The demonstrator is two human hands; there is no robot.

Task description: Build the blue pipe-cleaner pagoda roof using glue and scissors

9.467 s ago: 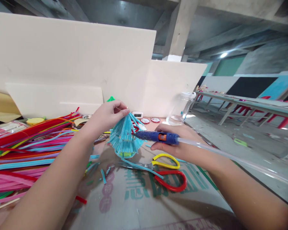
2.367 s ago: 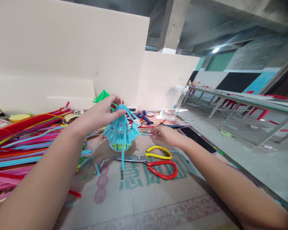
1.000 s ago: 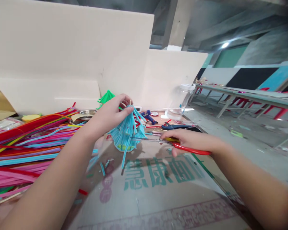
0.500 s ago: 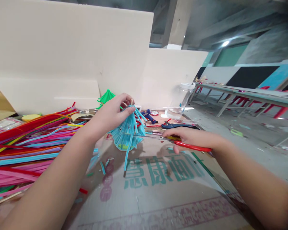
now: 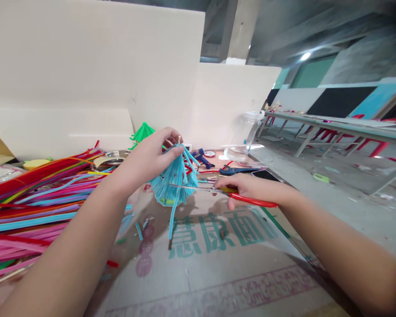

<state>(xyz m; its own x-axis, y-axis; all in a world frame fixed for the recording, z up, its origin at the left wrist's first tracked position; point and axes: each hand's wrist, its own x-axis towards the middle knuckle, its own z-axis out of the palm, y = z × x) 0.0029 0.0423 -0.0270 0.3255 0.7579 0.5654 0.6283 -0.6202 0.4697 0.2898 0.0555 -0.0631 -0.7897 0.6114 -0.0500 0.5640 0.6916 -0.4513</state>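
Observation:
My left hand (image 5: 166,147) pinches the top of a light-blue cone (image 5: 166,185) built from pipe cleaners, where a thin wooden stick pokes up. Several loose blue strands hang off the cone, and a long one (image 5: 173,218) dangles below its lower edge. My right hand (image 5: 239,187) is wrapped round the red and yellow handles of scissors (image 5: 254,200). Their long blades point left across the front of the cone, at the hanging strand; whether they touch it I cannot tell.
Bundles of coloured pipe cleaners (image 5: 36,207) cover the left side. Behind stand a small green umbrella shape (image 5: 143,132), a blue glue gun (image 5: 203,158), blue-handled pliers (image 5: 237,170) and a clear bottle (image 5: 246,136). Blue offcuts (image 5: 139,230) lie on the printed board (image 5: 191,286).
Both hands keep their holds, on the cone and on the scissors. The whole view has shifted slightly, and the blades still lie across the front of the cone.

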